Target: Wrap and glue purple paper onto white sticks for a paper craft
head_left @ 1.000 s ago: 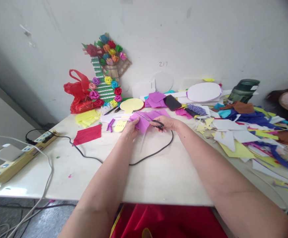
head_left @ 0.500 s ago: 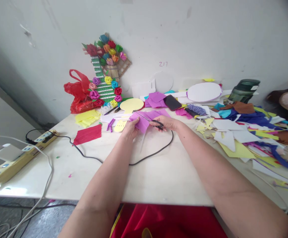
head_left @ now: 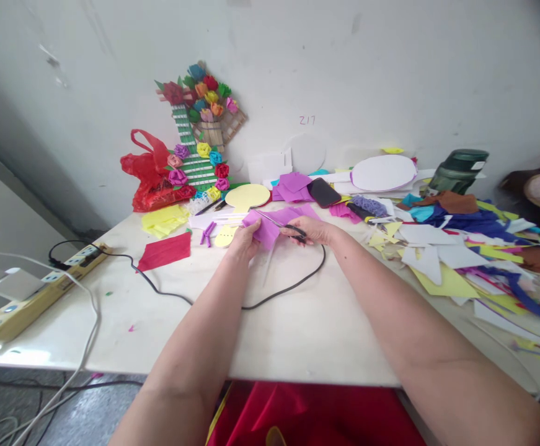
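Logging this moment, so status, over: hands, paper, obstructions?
Left hand holds purple paper. Right hand holds scissors, blades at paper. Black cable curls close by.

Bare tabletop [head_left: 316, 341] nearest, black cable [head_left: 292, 285] crossing

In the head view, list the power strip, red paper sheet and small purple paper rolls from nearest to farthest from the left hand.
1. Small purple paper rolls, just left of the left hand.
2. Red paper sheet, farther left.
3. Power strip, far left.

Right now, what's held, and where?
Left hand: purple paper, by its left edge. Right hand: scissors, by the black handles.
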A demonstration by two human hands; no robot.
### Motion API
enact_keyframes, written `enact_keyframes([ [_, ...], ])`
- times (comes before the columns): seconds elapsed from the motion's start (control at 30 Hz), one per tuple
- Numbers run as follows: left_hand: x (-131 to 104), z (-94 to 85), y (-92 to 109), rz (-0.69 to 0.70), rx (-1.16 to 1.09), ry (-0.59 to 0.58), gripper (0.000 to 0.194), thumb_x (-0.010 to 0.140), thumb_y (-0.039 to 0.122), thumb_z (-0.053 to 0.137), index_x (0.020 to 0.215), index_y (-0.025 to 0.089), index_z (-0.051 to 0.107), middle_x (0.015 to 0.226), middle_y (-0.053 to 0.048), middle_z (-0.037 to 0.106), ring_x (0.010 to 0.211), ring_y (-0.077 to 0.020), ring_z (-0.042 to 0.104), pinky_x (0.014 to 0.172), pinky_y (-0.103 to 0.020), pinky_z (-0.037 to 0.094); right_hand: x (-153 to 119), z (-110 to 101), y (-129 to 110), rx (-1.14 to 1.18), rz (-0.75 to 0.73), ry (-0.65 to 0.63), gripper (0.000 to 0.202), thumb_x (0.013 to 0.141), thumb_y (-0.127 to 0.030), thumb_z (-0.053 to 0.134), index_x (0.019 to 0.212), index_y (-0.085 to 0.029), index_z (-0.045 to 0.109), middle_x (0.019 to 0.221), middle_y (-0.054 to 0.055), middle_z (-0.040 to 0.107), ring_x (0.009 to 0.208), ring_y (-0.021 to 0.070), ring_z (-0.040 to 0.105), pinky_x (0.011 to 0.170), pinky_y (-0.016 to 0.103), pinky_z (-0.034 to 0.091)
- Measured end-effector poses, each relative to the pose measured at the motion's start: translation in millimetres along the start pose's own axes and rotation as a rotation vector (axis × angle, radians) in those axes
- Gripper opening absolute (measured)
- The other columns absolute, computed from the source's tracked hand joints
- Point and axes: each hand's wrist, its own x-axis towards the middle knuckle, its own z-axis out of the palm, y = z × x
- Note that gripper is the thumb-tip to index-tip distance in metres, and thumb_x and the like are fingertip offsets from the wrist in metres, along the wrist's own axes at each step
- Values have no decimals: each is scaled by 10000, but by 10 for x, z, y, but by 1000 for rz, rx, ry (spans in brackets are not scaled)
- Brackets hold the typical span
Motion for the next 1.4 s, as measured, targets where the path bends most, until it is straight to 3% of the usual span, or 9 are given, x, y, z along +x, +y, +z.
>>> enact_keyframes([
  [0.5, -13, 9, 11, -7, 3, 23, 172, 701, -14, 573, 791, 132, 582, 700, -21, 640, 658, -128, 626, 703, -236, 531, -22, 10, -30, -33, 9, 27, 342, 746, -443, 584, 641, -134, 481, 457, -34, 510, 291, 16, 379, 243, 136, 195],
  [0.93, -25, 17, 26, -14, 16, 32, 169, 707, -4, 579, 812, 127, 576, 691, -29, 638, 746, -162, 632, 740, -256, 521, -29, 18, -31, -48, 15, 31, 351, 735, -459, 589, 642, -141, 472, 435, -42, 492, 279, 12, 343, 251, 142, 168],
  [1.4, -26, 19, 32, -26, -7, 50, 185, 678, 2, 614, 802, 137, 590, 722, -36, 646, 695, -149, 647, 679, -226, 537, -12, 21, -16, -53, 24, 55, 339, 727, -427, 606, 610, -148, 454, 412, -52, 468, 300, 24, 369, 278, 146, 201],
])
